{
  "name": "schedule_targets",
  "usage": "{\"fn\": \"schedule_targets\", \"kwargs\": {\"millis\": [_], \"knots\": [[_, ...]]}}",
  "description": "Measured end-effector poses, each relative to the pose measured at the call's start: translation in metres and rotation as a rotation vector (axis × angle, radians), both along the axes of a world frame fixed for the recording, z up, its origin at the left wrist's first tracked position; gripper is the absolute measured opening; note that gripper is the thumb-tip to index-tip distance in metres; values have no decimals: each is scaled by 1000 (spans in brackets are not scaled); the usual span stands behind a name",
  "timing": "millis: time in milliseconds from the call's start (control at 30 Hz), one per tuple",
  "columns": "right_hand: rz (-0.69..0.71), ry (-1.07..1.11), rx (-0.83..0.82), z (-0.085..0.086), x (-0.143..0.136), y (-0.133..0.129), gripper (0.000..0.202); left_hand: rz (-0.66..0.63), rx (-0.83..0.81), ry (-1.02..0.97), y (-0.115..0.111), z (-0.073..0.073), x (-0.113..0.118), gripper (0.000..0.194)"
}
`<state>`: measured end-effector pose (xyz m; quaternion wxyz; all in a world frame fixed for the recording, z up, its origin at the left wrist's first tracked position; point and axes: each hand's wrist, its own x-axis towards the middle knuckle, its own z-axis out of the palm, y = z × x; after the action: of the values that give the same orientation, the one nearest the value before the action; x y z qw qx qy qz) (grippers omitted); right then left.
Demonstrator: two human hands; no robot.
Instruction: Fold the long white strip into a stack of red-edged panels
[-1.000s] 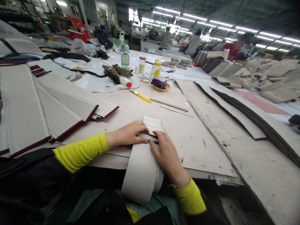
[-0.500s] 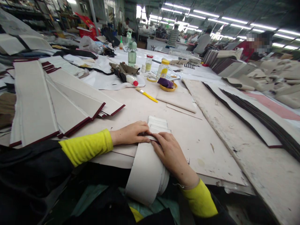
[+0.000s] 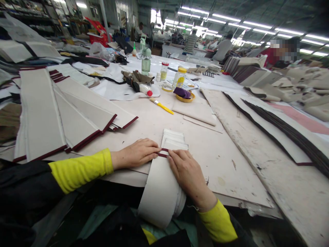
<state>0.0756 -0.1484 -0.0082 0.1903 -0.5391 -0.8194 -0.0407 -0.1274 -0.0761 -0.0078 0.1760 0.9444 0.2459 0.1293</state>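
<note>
By the left hand, fingers together, a long, flat off-white strip with maroon bands was touched from nine o'clock, and by the right hand, thumb apart, from four. No grip could be confirmed. Its axis was laid twelve-to-six. Towards twelve were set a green translucent bottle, red-lidded clear jar, yellow-lidded clear jar and yellow dish holding purple cloth.

Clock's read from bottom centre: a yellow brush is parked at 12, and some purple cloth is bunched in a yellow dish nearer 12:30. Farther out, a red-lidded jar is stood at 12, a green bottle just before. A red crate's tucked way back around 11.
</note>
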Motion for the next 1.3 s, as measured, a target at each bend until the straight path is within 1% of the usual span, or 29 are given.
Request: {"fn": "schedule_targets", "kwargs": {"millis": [100,200,267,333,433,533,633,700,867,967,1067,1300], "knots": [[15,73,1,-1,2,-3,26,5,-65,-17,4,9,5,28],[25,142,1,-5,5,-9,30,35,-86,-39,17,19,16,27],[16,180,12,-9,6,-13,33,72,-27,-53,27,22,28,25],[0,208,18,-14,7,-16,33,81,69,-19,34,22,41,26],[-12,225,16,-17,7,-18,33,44,201,114,35,22,58,24],[-9,234,5,-17,8,-18,33,59,247,195,34,23,69,25],[-15,245,1,-16,8,-18,33,140,205,224,38,25,77,24],[-17,250,6,-16,8,-18,32,182,166,259,44,27,83,26],[-20,254,4,-16,8,-18,32,234,59,423,52,35,97,33],[-25,253,0,-16,7,-18,32,239,60,496,54,39,99,36],[-28,254,-7,-16,8,-18,33,201,52,536,56,42,100,38],[-24,278,-2,-18,9,-18,33,199,-41,550,62,50,104,41]]}}
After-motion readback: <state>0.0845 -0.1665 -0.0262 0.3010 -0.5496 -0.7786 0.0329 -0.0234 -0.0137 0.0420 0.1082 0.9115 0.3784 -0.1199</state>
